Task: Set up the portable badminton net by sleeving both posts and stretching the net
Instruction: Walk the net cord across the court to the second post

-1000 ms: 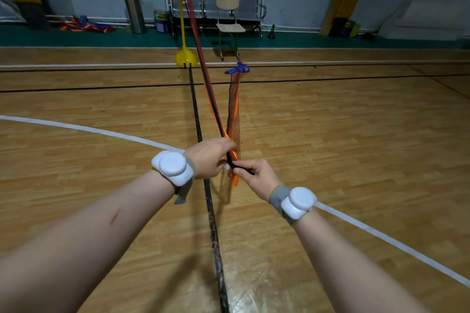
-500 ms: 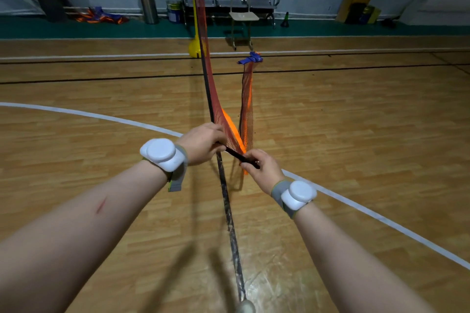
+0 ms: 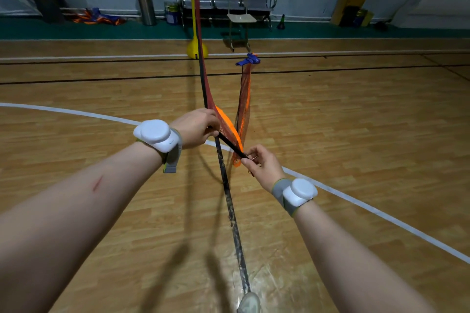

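Wooden gym floor [image 3: 356, 122] under you. Orange-red net [image 3: 243, 101] runs from the far yellow post [image 3: 197, 49] (upright on its base, near a chair [image 3: 239, 5]) down to your hands. Black post section [image 3: 230, 143] lies in the net's orange sleeve. Your left hand [image 3: 195, 128] curls its fingers round sleeve and post; your right hand [image 3: 264, 165] pinches the post's near tip.

The net [image 3: 245, 99] was fine red mesh cloth; its orange sleeve [image 3: 227, 123], gripped in the fingers of the left hand [image 3: 195, 127], looked a smooth, faintly shiny fabric. The post [image 3: 229, 143] running on to the fingertips of the right hand [image 3: 264, 165] was matt black. Beneath the fingers, the wooden floor [image 3: 356, 122] was varnished and glossy.
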`<state>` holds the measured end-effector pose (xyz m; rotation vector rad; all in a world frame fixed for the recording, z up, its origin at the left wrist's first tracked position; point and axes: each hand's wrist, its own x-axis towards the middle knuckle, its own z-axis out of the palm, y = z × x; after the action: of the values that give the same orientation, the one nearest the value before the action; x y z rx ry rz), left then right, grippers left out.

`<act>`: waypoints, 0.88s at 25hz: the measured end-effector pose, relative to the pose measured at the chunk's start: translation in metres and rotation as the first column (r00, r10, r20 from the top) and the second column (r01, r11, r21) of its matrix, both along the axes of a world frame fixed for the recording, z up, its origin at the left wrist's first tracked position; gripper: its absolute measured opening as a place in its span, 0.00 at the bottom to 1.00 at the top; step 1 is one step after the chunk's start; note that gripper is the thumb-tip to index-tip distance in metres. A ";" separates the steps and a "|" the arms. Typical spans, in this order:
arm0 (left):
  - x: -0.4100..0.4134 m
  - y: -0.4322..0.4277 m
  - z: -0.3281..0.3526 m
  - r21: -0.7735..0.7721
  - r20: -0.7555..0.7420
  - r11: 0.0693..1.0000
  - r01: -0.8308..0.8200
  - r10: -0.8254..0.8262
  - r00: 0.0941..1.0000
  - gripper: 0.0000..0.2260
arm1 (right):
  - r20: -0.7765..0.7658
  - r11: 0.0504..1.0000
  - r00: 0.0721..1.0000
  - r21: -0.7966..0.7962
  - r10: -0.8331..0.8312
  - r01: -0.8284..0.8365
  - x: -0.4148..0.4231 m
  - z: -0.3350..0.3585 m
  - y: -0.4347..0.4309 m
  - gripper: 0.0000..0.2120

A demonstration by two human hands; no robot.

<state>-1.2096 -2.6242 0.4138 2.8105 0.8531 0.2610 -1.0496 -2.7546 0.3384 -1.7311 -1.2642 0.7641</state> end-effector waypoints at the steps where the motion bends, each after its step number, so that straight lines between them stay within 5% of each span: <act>1: -0.002 0.000 0.000 -0.002 -0.012 1.000 0.002 -0.002 1.000 0.08 | 0.052 1.000 0.999 -0.010 -0.011 0.012 -0.001 -0.003 -0.003 0.04; 4: -0.008 -0.003 -0.001 -0.009 -0.014 1.000 0.008 -0.008 1.000 0.07 | 0.134 1.000 0.991 -0.017 0.002 0.000 -0.006 -0.004 -0.013 0.06; 22: 0.030 -0.031 -0.016 -0.046 -0.063 0.997 -0.067 0.064 0.996 0.09 | -0.077 1.000 0.997 0.008 0.021 -0.020 0.006 0.015 -0.069 0.06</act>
<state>-1.1794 -2.6548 0.3975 2.7628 0.9530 0.1627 -1.0436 -2.8238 0.3535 -1.6692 -1.2329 0.8295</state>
